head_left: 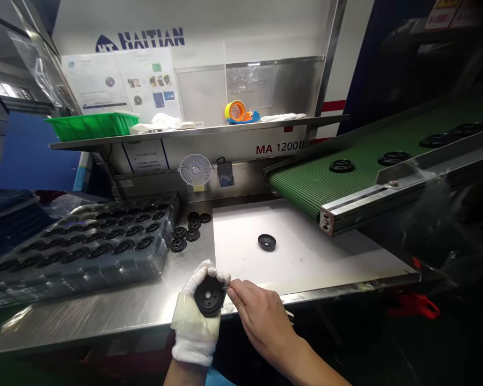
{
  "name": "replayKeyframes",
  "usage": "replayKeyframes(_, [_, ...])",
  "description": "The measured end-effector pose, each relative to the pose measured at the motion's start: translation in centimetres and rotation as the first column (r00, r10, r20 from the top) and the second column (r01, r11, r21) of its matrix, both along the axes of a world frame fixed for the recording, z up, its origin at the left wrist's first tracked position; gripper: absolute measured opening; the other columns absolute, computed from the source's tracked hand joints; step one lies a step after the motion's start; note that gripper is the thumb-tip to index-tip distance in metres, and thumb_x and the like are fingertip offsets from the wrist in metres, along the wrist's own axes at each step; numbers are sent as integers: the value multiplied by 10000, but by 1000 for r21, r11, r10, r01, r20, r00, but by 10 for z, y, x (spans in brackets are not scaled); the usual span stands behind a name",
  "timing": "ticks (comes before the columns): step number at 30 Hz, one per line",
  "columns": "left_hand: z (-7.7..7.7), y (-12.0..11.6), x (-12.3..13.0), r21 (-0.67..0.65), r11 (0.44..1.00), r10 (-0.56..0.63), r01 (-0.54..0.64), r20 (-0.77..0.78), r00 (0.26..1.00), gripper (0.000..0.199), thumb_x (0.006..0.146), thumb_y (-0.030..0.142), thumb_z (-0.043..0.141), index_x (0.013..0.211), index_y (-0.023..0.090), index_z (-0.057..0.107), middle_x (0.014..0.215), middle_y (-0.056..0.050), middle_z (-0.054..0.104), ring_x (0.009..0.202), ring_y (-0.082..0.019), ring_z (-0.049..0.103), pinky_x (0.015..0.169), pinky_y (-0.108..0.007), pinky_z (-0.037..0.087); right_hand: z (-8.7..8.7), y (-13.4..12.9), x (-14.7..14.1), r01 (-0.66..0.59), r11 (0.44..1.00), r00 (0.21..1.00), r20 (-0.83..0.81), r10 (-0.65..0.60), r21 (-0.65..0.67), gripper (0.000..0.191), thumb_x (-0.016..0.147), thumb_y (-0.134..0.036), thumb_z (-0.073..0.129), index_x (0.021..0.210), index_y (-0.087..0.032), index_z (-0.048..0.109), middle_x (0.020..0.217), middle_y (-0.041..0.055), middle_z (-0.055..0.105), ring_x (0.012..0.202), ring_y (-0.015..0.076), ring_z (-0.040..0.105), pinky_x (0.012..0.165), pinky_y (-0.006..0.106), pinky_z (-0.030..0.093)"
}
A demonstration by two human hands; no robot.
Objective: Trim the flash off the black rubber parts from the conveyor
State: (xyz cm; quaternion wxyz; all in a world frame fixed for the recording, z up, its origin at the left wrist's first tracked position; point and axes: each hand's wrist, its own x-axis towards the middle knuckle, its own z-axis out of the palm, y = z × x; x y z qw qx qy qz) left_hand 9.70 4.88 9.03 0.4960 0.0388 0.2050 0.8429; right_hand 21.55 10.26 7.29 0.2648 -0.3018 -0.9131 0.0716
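My left hand (195, 321), in a white glove, is wrapped round a black round part (209, 296) with a small hole at its centre. My bare right hand (261, 311) is closed at the part's right edge, pinching a thin tool whose tip touches or nearly touches the rim; most of the tool is hidden. Another black round part (266, 242) lies on the white sheet (241, 262) beyond my hands. Several similar black parts (192, 235) sit on the metal table to the left of the sheet.
At the left, a clear tray (153, 268) holds rows of black parts. A green conveyor (306, 182) carries more parts at the right. Above is a shelf (209, 130) with a green bin (94, 126) and tape (235, 111). A small fan (195, 170) hangs below it.
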Motion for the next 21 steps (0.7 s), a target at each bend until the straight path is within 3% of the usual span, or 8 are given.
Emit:
replayKeyframes(3, [-6, 16, -5, 36, 999, -20, 20, -1, 1000, 111, 756, 106, 612, 862, 138, 616, 746, -20, 576, 715, -149, 572, 727, -297, 522, -4, 9, -6, 32, 999, 999, 8, -31, -24, 273, 1000, -341, 310, 840, -240, 507, 753, -20, 605, 654, 150, 573, 573, 251, 317])
replayKeyframes(11, [-24, 57, -32, -56, 998, 17, -9, 149, 989, 169, 713, 65, 634, 865, 136, 618, 719, -8, 571, 688, -123, 549, 714, -300, 522, -23, 19, -28, 37, 991, 999, 44, -32, -131, 259, 987, -339, 340, 792, -240, 477, 720, -29, 581, 625, 152, 546, 558, 251, 305])
replayKeyframes(17, [-29, 69, -40, -52, 995, 87, -80, 146, 985, 139, 746, 84, 594, 874, 133, 622, 737, -13, 576, 701, -123, 556, 718, -301, 527, -17, 33, -34, 35, 974, 999, 16, -32, -226, 270, 1004, -337, 286, 832, -240, 471, 764, -25, 575, 680, 146, 551, 604, 239, 332])
replayKeyframes(21, [-26, 74, -39, -53, 992, 122, -116, 124, 985, 120, 773, 102, 572, 873, 140, 625, 725, -8, 568, 690, -116, 558, 708, -291, 526, -18, 39, -39, 95, 972, 995, 37, -89, -213, 266, 1005, -351, 284, 858, -247, 480, 757, -27, 571, 674, 150, 549, 593, 247, 315])
